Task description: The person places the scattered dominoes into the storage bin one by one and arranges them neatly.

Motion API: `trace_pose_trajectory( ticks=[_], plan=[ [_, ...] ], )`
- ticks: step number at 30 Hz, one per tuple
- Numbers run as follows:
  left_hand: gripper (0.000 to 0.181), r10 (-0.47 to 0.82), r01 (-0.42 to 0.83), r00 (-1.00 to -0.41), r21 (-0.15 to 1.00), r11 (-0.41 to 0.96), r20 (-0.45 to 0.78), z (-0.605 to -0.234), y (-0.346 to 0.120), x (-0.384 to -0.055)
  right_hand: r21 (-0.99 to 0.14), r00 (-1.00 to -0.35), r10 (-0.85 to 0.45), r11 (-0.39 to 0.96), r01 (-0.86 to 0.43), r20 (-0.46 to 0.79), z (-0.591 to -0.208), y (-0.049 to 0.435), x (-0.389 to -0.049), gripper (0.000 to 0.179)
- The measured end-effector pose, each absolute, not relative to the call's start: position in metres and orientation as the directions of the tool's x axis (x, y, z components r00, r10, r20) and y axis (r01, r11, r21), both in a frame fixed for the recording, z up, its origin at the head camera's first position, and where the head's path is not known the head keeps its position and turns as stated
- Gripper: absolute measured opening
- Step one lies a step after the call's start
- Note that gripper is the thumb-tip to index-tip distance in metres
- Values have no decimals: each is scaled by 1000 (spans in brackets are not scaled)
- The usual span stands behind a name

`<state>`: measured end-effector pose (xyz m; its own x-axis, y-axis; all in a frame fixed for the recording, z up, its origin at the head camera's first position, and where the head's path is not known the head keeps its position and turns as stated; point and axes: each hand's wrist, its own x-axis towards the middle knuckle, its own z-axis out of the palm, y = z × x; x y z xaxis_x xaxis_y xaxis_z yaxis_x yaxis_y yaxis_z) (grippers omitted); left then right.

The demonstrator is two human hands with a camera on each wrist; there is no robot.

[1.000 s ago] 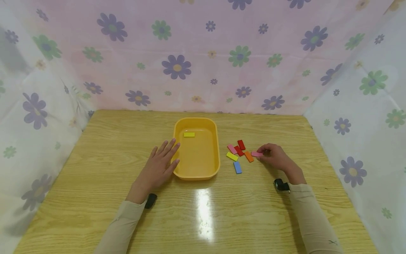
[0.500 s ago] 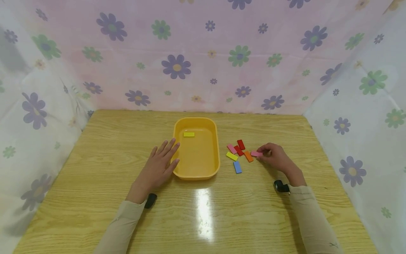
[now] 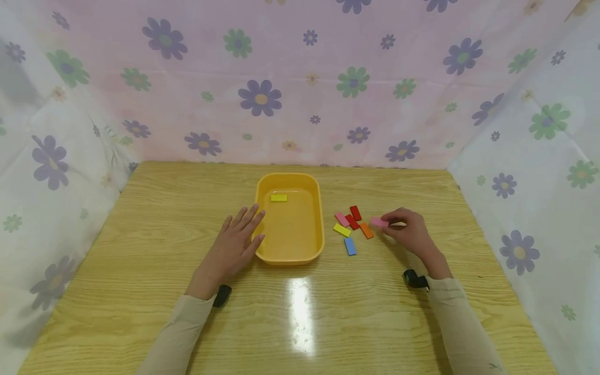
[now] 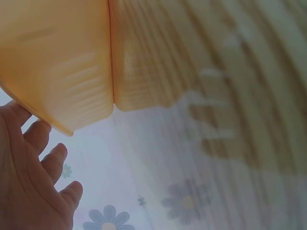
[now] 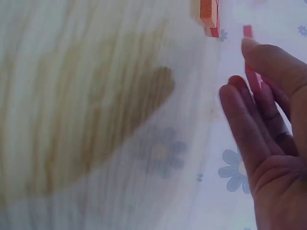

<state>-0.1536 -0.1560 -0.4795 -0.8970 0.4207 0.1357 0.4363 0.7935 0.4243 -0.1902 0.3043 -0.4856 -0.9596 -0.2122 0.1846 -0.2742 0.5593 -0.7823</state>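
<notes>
Between thumb and fingertips my right hand [image 3: 409, 232] pinches a pink block [image 3: 378, 223], a thin flat rectangle; in the right wrist view the pink block [image 5: 248, 62] is held above the table. My left hand [image 3: 234, 244] rests with outstretched fingers on the left rim of a yellow plastic tray [image 3: 290, 260]. In the left wrist view the fingers [image 4: 53, 163] touch that rim from outside. Inside the tray, near its far left, lies a yellow block [image 3: 278, 198]. Left of my right hand are an orange block [image 3: 366, 230] and a red block [image 3: 355, 213].
Nearer the tray lie a second pink block [image 3: 341, 219], another red block [image 3: 351, 222], a second yellow block [image 3: 342, 230] and a blue block [image 3: 350, 246]. All sit on the wood-grain table [image 3: 356, 317]. Flowered cloth [image 3: 290, 104] closes off the back and sides.
The right hand has raised the pink block slightly off the table, away from where it lay beside the orange one. The left hand stays on the tray rim.
</notes>
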Motion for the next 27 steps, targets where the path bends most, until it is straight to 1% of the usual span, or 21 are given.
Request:
trace_pose_trajectory(
  ticks=[4,6,10,14,20,27],
  plan=[
    [60,421,438,-896,427,791,138,-480,-156,-154,-800,-946,-166,506,-323,278,-471,295,-182,22],
    [60,420,438,-896,429,790,140,-480,-156,-154,-809,-946,-130,493,-321,296,-464,291,-178,23],
    [60,420,439,-896,427,791,144,-480,-156,-154,-846,-964,-40,472,-249,261,-459,288,-176,25],
    [60,420,440,-896,427,790,145,-480,-156,-154,-899,-976,20,394,-191,216,-459,286,-175,27],
    [60,420,440,-896,426,791,145,-481,-156,-154,-950,-981,34,257,-176,191,-464,284,-175,29],
    [60,419,439,-896,434,787,146,-482,-156,-154,-966,-981,34,187,-180,189,-482,286,-179,34]
  ],
)
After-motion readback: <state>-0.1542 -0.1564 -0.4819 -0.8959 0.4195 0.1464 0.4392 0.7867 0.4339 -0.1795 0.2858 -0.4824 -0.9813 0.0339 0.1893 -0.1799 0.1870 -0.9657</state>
